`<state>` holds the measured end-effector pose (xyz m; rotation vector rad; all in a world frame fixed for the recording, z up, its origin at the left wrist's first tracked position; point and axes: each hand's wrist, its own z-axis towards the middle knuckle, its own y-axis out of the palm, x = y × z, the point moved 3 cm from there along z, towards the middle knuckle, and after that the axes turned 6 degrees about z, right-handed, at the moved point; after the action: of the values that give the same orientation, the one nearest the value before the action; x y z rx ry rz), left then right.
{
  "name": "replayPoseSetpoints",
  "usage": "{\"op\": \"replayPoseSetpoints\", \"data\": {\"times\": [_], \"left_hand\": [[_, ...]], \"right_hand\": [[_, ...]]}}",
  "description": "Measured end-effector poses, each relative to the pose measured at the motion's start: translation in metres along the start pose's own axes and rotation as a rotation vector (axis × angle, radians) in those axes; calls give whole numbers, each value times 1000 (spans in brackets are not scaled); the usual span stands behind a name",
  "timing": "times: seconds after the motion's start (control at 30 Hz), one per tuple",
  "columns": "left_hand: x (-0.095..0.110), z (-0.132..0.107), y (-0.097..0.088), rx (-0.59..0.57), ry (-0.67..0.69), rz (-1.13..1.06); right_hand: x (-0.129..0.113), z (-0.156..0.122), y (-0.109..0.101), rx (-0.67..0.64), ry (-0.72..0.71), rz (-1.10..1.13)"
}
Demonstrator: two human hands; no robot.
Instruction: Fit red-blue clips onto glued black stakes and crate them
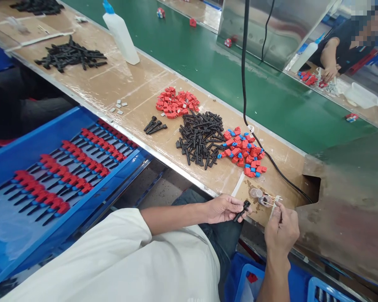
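My left hand (223,209) is closed on black plastic pegs (241,211), held between thumb and fingers above the bench's front edge. How many pegs it grips I cannot tell. To the right, my right hand (282,228) pinches a thin pale stick (274,208), mostly covered by the fingers. Just beyond it stand two small clear cups, one with dark contents (264,200) and thin sticks leaning out of it, the other paler (255,193). Past my left hand lie a heap of black pegs (201,136) and a pile of red-and-blue parts (245,153).
Red parts (176,102) and a white glue bottle (121,35) stand farther left. A blue tray (6,167) holds rows of assembled pieces. A black cable (244,75) hangs onto the bench. Beyond the green conveyor belt (189,54), a person's hand (330,72) handles parts.
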<state>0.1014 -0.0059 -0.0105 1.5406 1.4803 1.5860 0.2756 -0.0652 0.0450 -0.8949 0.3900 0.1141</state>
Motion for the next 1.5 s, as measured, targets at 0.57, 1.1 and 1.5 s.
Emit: {"op": "replayPoseSetpoints", "data": {"times": [0.57, 1.1, 1.5], "left_hand": [[48, -48, -31, 242, 326, -113], [68, -59, -50, 205, 380, -207], [67, -60, -48, 188, 389, -172]], "right_hand": [[-94, 71, 55, -246, -350, 179], [-125, 99, 135, -439, -603, -350], [-111, 86, 93, -437, -488, -89]]}}
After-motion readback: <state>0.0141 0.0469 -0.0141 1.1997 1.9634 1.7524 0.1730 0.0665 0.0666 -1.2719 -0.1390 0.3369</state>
